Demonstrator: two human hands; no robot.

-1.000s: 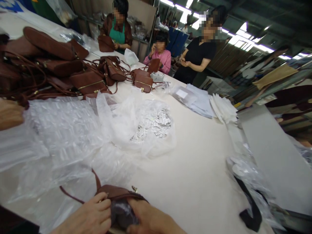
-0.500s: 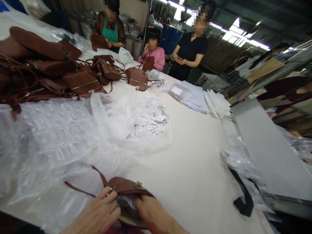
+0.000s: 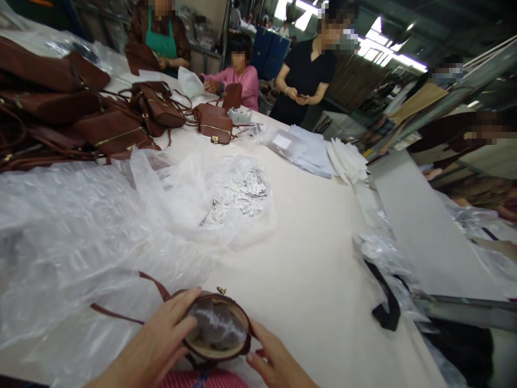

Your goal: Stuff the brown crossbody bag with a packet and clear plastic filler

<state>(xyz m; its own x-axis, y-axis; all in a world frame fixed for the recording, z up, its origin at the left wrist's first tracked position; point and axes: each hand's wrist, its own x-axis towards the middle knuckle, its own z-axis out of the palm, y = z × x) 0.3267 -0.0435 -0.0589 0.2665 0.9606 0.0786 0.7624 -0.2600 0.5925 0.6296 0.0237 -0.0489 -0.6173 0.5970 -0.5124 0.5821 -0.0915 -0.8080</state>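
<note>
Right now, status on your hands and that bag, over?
Left hand and right hand hold brown bag open, clear plastic stuffing visible inside. Strap trails left over plastic sheeting. Table ahead unobstructed.

White table (image 3: 323, 269): brown bags (image 3: 113, 129), clear plastic sheeting (image 3: 81, 226), sachets (image 3: 238, 196), paper stack (image 3: 315, 153).

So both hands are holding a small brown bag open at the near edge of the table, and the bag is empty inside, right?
Not quite. The head view shows both hands, left and right, holding the small brown bag open at the near edge of the table, but clear crinkled plastic fills its opening.
</note>
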